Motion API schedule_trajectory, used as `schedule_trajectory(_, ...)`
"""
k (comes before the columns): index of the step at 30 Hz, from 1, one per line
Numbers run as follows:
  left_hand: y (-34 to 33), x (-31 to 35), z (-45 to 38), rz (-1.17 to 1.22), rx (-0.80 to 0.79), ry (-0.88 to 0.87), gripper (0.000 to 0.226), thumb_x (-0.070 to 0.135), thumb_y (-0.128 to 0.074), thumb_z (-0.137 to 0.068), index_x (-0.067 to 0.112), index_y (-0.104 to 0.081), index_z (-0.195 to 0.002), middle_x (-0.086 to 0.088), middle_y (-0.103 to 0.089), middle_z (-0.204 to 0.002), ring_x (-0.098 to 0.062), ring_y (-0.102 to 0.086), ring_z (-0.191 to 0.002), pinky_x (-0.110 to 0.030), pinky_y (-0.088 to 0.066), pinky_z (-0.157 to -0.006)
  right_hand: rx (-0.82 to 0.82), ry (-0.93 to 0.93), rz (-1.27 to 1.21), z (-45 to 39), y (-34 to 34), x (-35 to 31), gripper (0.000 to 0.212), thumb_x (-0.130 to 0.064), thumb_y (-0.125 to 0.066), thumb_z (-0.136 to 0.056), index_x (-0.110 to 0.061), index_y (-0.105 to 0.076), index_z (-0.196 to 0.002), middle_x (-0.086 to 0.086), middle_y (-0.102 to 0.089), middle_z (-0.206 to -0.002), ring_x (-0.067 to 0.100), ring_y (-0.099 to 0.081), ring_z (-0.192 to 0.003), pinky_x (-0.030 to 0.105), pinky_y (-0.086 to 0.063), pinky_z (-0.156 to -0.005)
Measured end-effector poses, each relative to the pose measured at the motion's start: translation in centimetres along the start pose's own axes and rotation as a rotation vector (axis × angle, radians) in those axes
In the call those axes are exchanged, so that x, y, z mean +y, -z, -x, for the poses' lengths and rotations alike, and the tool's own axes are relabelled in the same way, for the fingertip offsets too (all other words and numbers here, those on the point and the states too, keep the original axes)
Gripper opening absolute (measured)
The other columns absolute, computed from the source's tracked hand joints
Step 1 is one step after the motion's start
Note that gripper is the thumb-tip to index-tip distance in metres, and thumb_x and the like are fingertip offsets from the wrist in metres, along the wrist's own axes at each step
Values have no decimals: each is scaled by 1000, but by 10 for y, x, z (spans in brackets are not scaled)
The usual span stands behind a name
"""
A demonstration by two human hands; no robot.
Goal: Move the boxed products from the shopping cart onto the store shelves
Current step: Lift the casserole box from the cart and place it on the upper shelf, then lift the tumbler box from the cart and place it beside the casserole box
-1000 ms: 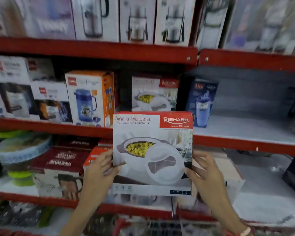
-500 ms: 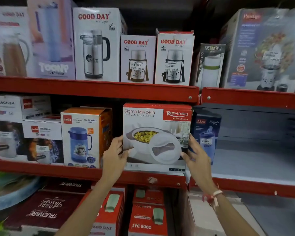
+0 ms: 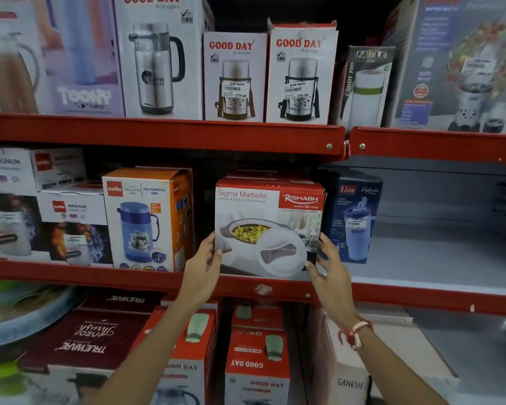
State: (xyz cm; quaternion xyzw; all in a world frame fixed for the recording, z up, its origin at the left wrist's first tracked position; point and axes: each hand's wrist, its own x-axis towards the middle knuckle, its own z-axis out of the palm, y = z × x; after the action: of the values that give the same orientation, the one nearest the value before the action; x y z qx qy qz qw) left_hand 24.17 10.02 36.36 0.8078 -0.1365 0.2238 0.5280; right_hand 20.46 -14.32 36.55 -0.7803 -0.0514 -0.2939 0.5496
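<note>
Casserole box (image 3: 270, 226), centre of frame: white front w/ red top band, "Sigma Marbella Insulated Casserole" printed upper left, red "Rishabh" panel upper right, photo of a white casserole w/ yellow food inside & its lid leaning in front. Box stands upright on the middle shelf (image 3: 164, 277), base just behind the red front lip, another red-topped box directly behind it.

Left hand (image 3: 202, 268) holds the box's lower left edge, fingers (image 3: 210, 244) clamped on the side, thumb on the front. Right hand (image 3: 330, 266) holds the lower right edge, fingers spread along the side, thumb tip on the front corner; red & white thread band (image 3: 355, 331) at that wrist.

Left of the box on same shelf: orange Cello jug box (image 3: 146, 219), small gap between. Right, just beside: dark blue Liza bottle box (image 3: 355, 217); beyond it the shelf is bare grey.

Upper shelf (image 3: 164, 133), top of frame: Good Day flask boxes (image 3: 235, 77) w/ price stickers, Fable box (image 3: 365, 86) to the right. Bottom of frame, lower shelf: red Good Day boxes (image 3: 257, 361) printed upside down, maroon Trueware box (image 3: 85, 337) lower left, Ganesh carton (image 3: 351, 375) lower right.

Store shelving is red metal w/ grey boards, dim lighting, dark at top centre
</note>
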Motion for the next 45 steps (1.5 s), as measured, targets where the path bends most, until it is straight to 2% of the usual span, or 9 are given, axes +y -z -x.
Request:
schedule_trajectory(6, -3, 5, 36, -33, 146, -72, 26, 22, -44, -95, 24, -56, -119, 2, -59, -119, 4, -55, -99, -18, -46, -86, 48, 122, 17, 42, 4, -6, 42, -14, -53, -93, -27, -45, -132, -5, -53, -132, 5, -54, -118, 28, -51, -97)
schedule_trajectory(10, -12, 8, 72, -4, 32, -69, 25, 22, -45, -95, 20, -60, -115, 6, -64, -113, 7, -56, -103, -6, -46, -85, -1, 105, -24, 85, 18, -4, 26, -21, -50, -96, -22, -56, -121, -8, -65, -114, 4, -63, -101, 24, -55, -85)
schedule_trajectory(21, -102, -41, 223, 25, -304, 250, 28, 23, -42, -97, 11, -58, -116, -4, -68, -112, -16, -65, -99, -37, -54, -89, -125, -302, 93, 230, 54, 96, 22, -23, -45, -99, -17, -61, -113, -2, -72, -85, 17, -69, -79, 35, -58, -74)
schedule_trajectory(27, -170, -87, 309, -28, -525, 483, 26, 19, -45, -95, 8, -58, -115, -6, -72, -101, 3, -62, -62, -11, -47, -57, -329, -648, 267, 316, 71, 191, 19, -32, -44, -98, -23, -61, -100, 5, -70, -77, 13, -66, -59, 33, -57, -54)
schedule_trajectory(30, -203, -119, 351, -60, -657, 722, 28, 24, -46, -95, 9, -60, -114, -10, -71, -106, -18, -66, -87, -28, -51, -78, -341, -884, 224, 346, 79, 232, 22, -38, -47, -96, -21, -61, -100, 1, -71, -81, 34, -71, -76, 39, -59, -63)
schedule_trajectory(33, -237, -145, 394, -113, -755, 910, 23, 20, -50, -92, 7, -64, -104, -16, -70, -107, -23, -62, -87, -31, -48, -78, -365, -1114, 226, 370, 84, 274, 12, -33, -49, -96, -24, -55, -93, -5, -63, -89, 23, -63, -83, 25, -54, -74)
schedule_trajectory(38, -284, -173, 447, -150, -884, 1093, 38, 29, -44, -95, 3, -51, -123, -11, -67, -99, -22, -62, -75, -26, -44, -62, -367, -1415, 200, 414, 82, 359, 81, -64, -49, -82, -13, -32, -142, 10, -44, -142, 36, -46, -128, 42, -40, -103)
schedule_trajectory(41, -301, -188, 456, -7, -817, 1241, 38, 31, -46, -93, 6, -52, -121, -4, -61, -97, -18, -57, -73, -23, -43, -55, -323, -1514, 125, 407, 69, 360, 63, -50, -44, -93, -11, -36, -141, -1, -45, -132, 32, -44, -130, 38, -36, -105)
schedule_trajectory(45, -306, -238, 484, 107, -767, 1372, 46, 28, -60, -73, 8, -57, -114, -13, -69, -101, -33, -66, -95, -54, -53, -88, -336, -1516, 107, 399, 67, 345, 76, -72, -43, -72, -18, -54, -124, 6, -59, -120, 32, -55, -113, 48, -46, -98)
